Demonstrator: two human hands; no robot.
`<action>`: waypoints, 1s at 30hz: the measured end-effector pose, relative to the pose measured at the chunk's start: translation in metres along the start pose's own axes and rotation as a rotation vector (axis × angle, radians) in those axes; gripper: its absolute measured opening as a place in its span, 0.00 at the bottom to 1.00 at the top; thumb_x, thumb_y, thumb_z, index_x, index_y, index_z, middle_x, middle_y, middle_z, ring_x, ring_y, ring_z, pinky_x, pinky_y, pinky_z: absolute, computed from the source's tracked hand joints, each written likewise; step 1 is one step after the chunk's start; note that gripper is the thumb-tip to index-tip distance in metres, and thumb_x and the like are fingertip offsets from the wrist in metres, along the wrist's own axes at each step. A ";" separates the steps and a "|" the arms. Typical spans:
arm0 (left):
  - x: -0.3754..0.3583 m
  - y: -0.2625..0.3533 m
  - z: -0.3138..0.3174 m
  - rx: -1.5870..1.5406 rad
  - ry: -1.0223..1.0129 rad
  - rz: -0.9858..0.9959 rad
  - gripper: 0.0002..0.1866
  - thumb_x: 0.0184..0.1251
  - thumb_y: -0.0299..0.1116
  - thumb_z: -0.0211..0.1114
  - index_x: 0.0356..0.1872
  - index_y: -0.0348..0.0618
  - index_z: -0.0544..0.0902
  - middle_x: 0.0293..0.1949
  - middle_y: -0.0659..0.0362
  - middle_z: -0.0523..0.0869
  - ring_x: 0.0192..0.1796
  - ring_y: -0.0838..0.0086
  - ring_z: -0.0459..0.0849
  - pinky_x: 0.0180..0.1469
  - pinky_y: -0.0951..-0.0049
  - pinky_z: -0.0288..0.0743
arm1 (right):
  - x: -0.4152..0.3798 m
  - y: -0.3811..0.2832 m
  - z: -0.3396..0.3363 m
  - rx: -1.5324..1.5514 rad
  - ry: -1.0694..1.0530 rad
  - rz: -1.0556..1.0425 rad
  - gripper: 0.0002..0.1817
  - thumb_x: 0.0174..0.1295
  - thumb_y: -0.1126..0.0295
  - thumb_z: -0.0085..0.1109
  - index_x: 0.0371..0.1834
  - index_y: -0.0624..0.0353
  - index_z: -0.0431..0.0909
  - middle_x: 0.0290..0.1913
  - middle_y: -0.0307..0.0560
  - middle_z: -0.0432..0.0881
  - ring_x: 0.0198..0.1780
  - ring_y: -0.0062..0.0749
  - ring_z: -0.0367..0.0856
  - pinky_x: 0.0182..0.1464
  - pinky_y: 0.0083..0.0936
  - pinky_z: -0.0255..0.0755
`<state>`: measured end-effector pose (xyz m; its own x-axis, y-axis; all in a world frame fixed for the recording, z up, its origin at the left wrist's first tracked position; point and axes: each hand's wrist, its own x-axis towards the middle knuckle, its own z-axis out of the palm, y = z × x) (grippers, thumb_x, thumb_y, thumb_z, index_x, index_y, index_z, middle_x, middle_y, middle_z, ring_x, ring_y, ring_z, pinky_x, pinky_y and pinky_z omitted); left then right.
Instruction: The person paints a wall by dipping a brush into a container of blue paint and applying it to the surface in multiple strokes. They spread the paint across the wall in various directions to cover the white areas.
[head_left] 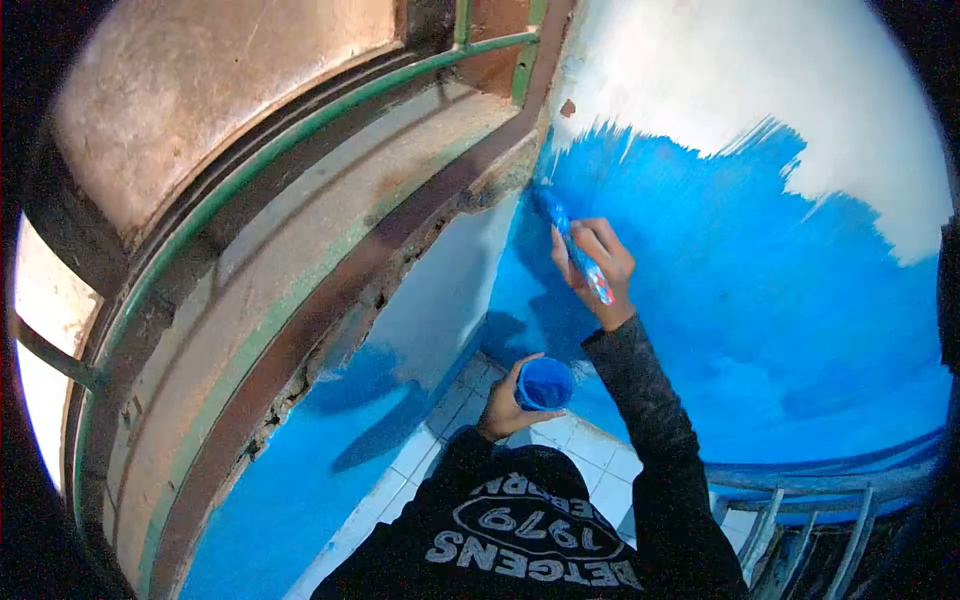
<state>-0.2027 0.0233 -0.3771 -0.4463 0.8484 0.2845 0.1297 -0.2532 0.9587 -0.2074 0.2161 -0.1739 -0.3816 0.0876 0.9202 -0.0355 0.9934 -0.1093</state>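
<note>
My right hand [601, 266] is closed around the handle of a paintbrush [580, 245], whose bristle end touches the wall near the corner. Blue paint covers the brush and much of the wall [720, 260]; higher up, the wall is white with a ragged edge between the two. Lower down, my left hand [506, 408] holds a small blue paint cup [545, 384] from its side. The cup faces up and has blue paint inside.
To the left is a window frame with a brown ledge [330, 255] and a green metal bar [300, 110]. Its plaster edge is broken. Partly blue wall [290, 490] lies below it. White floor tiles [600, 450] show beneath me. Metal railings [800, 530] stand at lower right.
</note>
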 end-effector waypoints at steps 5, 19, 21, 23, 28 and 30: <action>0.000 0.006 0.000 0.075 0.001 -0.003 0.56 0.42 0.37 0.91 0.74 0.43 0.67 0.58 0.48 0.86 0.62 0.63 0.85 0.66 0.60 0.78 | 0.059 0.008 -0.017 -0.005 0.054 -0.144 0.11 0.52 0.80 0.79 0.33 0.63 0.82 0.37 0.49 0.84 0.34 0.35 0.86 0.37 0.26 0.81; 0.006 0.008 0.003 0.085 -0.043 -0.035 0.56 0.43 0.40 0.91 0.75 0.43 0.66 0.60 0.48 0.85 0.63 0.60 0.84 0.66 0.57 0.77 | 0.042 0.001 -0.012 -0.017 0.090 -0.039 0.11 0.52 0.80 0.79 0.34 0.64 0.83 0.35 0.49 0.84 0.32 0.34 0.86 0.34 0.26 0.80; 0.006 0.012 0.004 0.143 -0.053 -0.019 0.57 0.42 0.40 0.91 0.75 0.44 0.66 0.60 0.48 0.85 0.63 0.61 0.85 0.66 0.58 0.77 | 0.031 0.000 -0.012 -0.004 0.016 -0.023 0.11 0.52 0.80 0.78 0.34 0.63 0.83 0.35 0.48 0.84 0.31 0.34 0.86 0.34 0.26 0.80; 0.005 0.009 0.005 0.157 -0.054 -0.008 0.57 0.43 0.41 0.91 0.75 0.44 0.66 0.60 0.48 0.85 0.63 0.61 0.85 0.66 0.57 0.77 | 0.029 -0.002 -0.013 0.044 -0.065 0.007 0.11 0.53 0.78 0.78 0.33 0.63 0.82 0.35 0.48 0.83 0.31 0.35 0.85 0.34 0.27 0.80; 0.003 -0.001 0.007 0.114 -0.062 -0.013 0.56 0.43 0.41 0.91 0.75 0.45 0.66 0.60 0.48 0.85 0.62 0.61 0.85 0.66 0.57 0.77 | 0.061 0.006 -0.020 0.107 0.023 0.021 0.09 0.56 0.79 0.77 0.34 0.63 0.83 0.35 0.47 0.84 0.27 0.28 0.84 0.29 0.23 0.78; 0.002 0.012 0.004 0.158 -0.068 0.030 0.56 0.43 0.41 0.91 0.75 0.45 0.66 0.60 0.48 0.85 0.62 0.61 0.85 0.66 0.57 0.78 | 0.084 0.006 -0.026 0.144 0.040 0.065 0.08 0.58 0.79 0.76 0.35 0.64 0.83 0.35 0.47 0.85 0.25 0.25 0.84 0.27 0.22 0.78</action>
<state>-0.1983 0.0243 -0.3650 -0.3800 0.8725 0.3073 0.2823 -0.2070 0.9367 -0.2158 0.2318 -0.0879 -0.3507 0.1568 0.9233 -0.1455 0.9648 -0.2191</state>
